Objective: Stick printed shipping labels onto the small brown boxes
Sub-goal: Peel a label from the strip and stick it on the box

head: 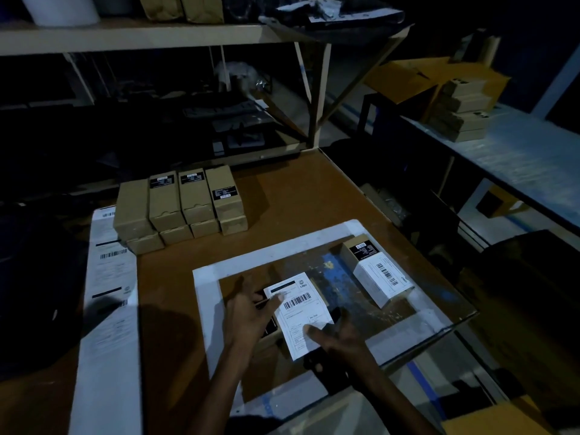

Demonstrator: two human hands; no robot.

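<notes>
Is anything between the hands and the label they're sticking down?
Nothing visible. The left hand lies with straight fingers on the label, near its top left corner, and the right hand touches its lower edge. The label lies on a box that it mostly hides.

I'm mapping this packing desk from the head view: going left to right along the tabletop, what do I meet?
Strip of shipping labels → stack of brown boxes → left hand → label being pressed down → right hand → labelled box.
</notes>
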